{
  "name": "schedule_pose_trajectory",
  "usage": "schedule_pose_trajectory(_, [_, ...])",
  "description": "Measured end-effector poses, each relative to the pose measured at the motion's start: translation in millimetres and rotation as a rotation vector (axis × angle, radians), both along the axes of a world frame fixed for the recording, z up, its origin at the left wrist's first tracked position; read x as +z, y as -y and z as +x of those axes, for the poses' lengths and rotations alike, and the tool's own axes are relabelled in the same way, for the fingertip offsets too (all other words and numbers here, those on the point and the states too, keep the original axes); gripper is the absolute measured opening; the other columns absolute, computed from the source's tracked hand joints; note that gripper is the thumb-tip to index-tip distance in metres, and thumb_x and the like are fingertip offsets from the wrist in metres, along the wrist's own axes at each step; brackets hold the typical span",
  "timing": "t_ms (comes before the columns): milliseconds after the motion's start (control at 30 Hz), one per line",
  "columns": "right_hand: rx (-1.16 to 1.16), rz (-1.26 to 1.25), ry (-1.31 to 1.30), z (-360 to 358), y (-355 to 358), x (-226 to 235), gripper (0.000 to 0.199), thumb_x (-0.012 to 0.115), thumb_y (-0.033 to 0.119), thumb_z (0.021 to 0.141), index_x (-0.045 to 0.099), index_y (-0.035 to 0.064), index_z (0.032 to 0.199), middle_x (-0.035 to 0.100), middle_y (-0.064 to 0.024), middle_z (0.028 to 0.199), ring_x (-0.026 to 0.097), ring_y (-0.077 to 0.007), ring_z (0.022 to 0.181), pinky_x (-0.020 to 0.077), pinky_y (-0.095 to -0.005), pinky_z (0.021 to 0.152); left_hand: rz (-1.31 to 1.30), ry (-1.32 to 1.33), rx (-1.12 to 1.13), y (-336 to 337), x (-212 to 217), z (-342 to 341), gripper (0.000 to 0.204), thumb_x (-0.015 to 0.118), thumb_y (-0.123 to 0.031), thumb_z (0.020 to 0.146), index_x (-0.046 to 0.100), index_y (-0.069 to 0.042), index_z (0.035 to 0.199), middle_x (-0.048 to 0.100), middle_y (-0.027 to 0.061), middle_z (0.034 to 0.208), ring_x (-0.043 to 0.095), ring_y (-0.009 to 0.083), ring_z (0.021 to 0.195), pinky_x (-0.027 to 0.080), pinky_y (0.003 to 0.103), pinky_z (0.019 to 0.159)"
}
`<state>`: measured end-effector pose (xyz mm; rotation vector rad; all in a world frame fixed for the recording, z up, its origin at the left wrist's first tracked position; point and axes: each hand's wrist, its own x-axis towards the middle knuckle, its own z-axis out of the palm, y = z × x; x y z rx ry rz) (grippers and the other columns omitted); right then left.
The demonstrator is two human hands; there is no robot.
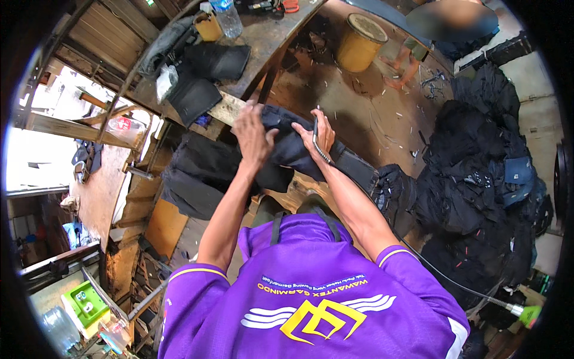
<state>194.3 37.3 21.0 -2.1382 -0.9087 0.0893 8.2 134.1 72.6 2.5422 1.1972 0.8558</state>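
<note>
Dark denim trousers (290, 149) are drawn over a narrow board that juts out from the workbench. My left hand (254, 134), slightly blurred, rests at the far end of the denim, its fingers stretched and its thumb apart. Closed beside the cloth, my right hand (323, 134) grips a slim tool on a flexible metal shaft (320, 147); the tool's tip cannot be made out. The shaft runs back along my right forearm to a green fitting (529, 315) at the lower right. More dark garments (203, 173) hang left of the board.
A large heap of dark garments (460, 167) lies on the right. The workbench (272, 36) carries dark cloth panels (194, 102) and a plastic bottle (226, 17). Beyond stand a yellow drum (360, 45) and another person's legs (405, 63). A green tray (86, 303) sits lower left.
</note>
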Motion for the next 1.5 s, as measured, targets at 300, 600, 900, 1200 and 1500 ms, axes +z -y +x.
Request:
schedule_pose_trajectory(300, [0.249,0.348,-0.340,40.0,86.9,9.8,0.017,0.080,0.010,0.101,0.079,0.0003,0.114,0.083,-0.0166,0.114,0.080,-0.0335,0.111,0.0605,-0.0403,0.099,-0.301,-0.122,-0.347,88.9,-37.7,4.5,0.051,0.081,-0.033,0.098,0.073,-0.011,0.143,0.061,0.0096,0.165,0.046,0.0340,0.160,0.028,0.056,0.134])
schedule_pose_trajectory(600, [0.775,0.257,-0.031,54.1,78.0,-13.5,0.031,0.082,0.001,0.090,0.077,-0.0056,0.120,0.083,-0.0220,0.111,0.083,-0.0358,0.110,0.0657,-0.0459,0.103,-0.157,-0.401,-0.421,-10.4,-42.8,25.9,0.091,0.083,-0.082,0.070,0.070,-0.042,0.151,0.025,0.0098,0.186,0.012,0.0386,0.173,-0.004,0.065,0.137])
schedule_pose_trajectory(900, [0.773,0.288,0.093,44.2,57.4,-26.5,0.026,0.083,0.003,0.080,0.082,-0.0029,0.105,0.083,-0.0178,0.101,0.084,-0.0340,0.104,0.0680,-0.0468,0.101,-0.383,-0.458,-0.484,-17.8,-36.7,23.8,0.087,0.083,-0.078,0.081,0.069,-0.033,0.155,0.019,0.0249,0.185,0.011,0.0448,0.172,0.004,0.064,0.136])
schedule_pose_trajectory(1200, [0.767,0.275,0.056,45.3,56.9,-32.2,0.026,0.084,0.003,0.079,0.083,-0.0036,0.104,0.084,-0.0177,0.099,0.084,-0.0329,0.103,0.0683,-0.0472,0.100,-0.376,-0.420,-0.476,-17.0,-36.0,26.9,0.088,0.087,-0.077,0.077,0.071,-0.033,0.152,0.024,0.0230,0.184,0.014,0.0447,0.171,0.006,0.065,0.136])
schedule_pose_trajectory(1500, [0.788,0.237,0.042,49.1,66.8,-28.2,0.027,0.081,0.004,0.080,0.082,-0.0077,0.105,0.084,-0.0223,0.100,0.084,-0.0356,0.104,0.0674,-0.0479,0.101,-0.362,-0.449,-0.454,-14.2,-36.0,29.2,0.089,0.089,-0.076,0.074,0.071,-0.034,0.150,0.022,0.0204,0.185,0.012,0.0433,0.172,0.006,0.066,0.136])
